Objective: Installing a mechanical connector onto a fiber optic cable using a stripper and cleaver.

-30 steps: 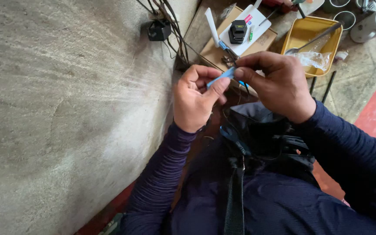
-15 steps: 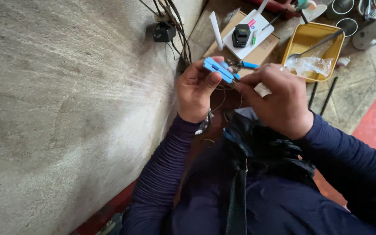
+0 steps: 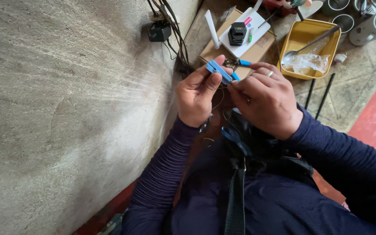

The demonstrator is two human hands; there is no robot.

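My left hand (image 3: 199, 98) pinches a small blue plastic tool (image 3: 218, 71) between thumb and fingers, close to a rough grey wall (image 3: 66, 100). My right hand (image 3: 264, 98), with a ring on one finger, is closed right beside it, its fingertips touching the tool's lower end; a thin dark wire (image 3: 219, 101) loops below the two hands. What the right fingertips pinch is hidden. Both arms wear dark blue ribbed sleeves.
A cardboard box (image 3: 251, 45) beyond the hands carries a white device, a black part (image 3: 237, 33) and blue-handled pliers (image 3: 240, 63). A yellow tray (image 3: 312, 48) holds a spoon and a plastic bag. Dark cables and a plug (image 3: 159, 31) hang on the wall. Cups stand at the far right.
The blue tool has turned from a slanted hold between both hands to sitting in the left hand's fingertips. The right hand has shifted lower beside it.
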